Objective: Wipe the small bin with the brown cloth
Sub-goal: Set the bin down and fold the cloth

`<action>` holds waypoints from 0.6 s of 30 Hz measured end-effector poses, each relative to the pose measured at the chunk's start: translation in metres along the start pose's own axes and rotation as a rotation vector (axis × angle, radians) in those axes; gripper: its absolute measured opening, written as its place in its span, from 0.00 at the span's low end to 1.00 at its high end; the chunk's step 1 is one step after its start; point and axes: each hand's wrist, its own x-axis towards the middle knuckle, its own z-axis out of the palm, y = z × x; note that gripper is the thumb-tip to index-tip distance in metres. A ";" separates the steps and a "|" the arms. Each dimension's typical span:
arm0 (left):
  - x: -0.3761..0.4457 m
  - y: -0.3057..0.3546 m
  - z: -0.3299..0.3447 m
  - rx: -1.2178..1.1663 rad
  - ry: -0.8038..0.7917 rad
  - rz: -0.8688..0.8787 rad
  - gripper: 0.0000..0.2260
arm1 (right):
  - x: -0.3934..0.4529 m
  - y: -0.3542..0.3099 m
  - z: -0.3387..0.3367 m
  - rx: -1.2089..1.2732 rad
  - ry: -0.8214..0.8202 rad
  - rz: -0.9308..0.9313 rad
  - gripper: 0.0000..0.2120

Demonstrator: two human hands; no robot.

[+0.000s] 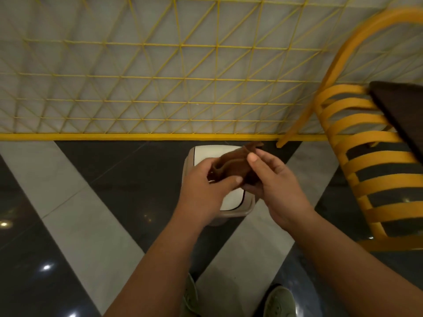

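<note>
The glossy floor of dark and pale stone tiles [68,179] fills the left side, with a yellow wire-mesh fence panel [137,76] standing along its far edge. Just in front of the fence's bottom rail, near the middle of the view, sits the small beige plastic bin with a white swing lid [211,154], upright on the floor and partly hidden behind the hands.

The left hand [206,188] grips one end of the crumpled brown cloth [231,165], its fingers [231,180] curled round the bunched fabric. The right hand [274,186] holds the other end, with the thumb on top and the remaining fingers underneath. How tightly those lower fingers close is hard to tell, since the cloth covers them. The cloth hangs above the lid, and it does not appear to touch the bin.

Judging by this, the step in hand is readying the cloth, gathering or folding it into a pad before any wiping starts. The next move calls for settling the cloth into one hand, lowering it onto the lid, and pressing lightly enough that the swing lid does not tip inward. The other hand could steady the bin's rim.

At the right stand a yellow slatted chair [370,161] and the dark brown corner of a desk [402,115] above it.

Counted: one bin, one cloth, two hands, one chair, one desk corner, and two pale green shoes [280,302] at the bottom edge.
</note>
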 end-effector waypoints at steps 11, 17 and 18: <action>-0.015 0.003 0.005 0.131 -0.056 0.048 0.04 | -0.020 -0.001 -0.029 -0.851 -0.356 -0.079 0.41; -0.003 -0.088 0.011 0.119 0.259 -0.304 0.04 | -0.015 0.093 -0.049 -0.580 0.104 0.247 0.21; -0.001 -0.105 0.011 0.171 0.268 -0.366 0.06 | -0.016 0.105 -0.054 -0.573 0.136 0.284 0.19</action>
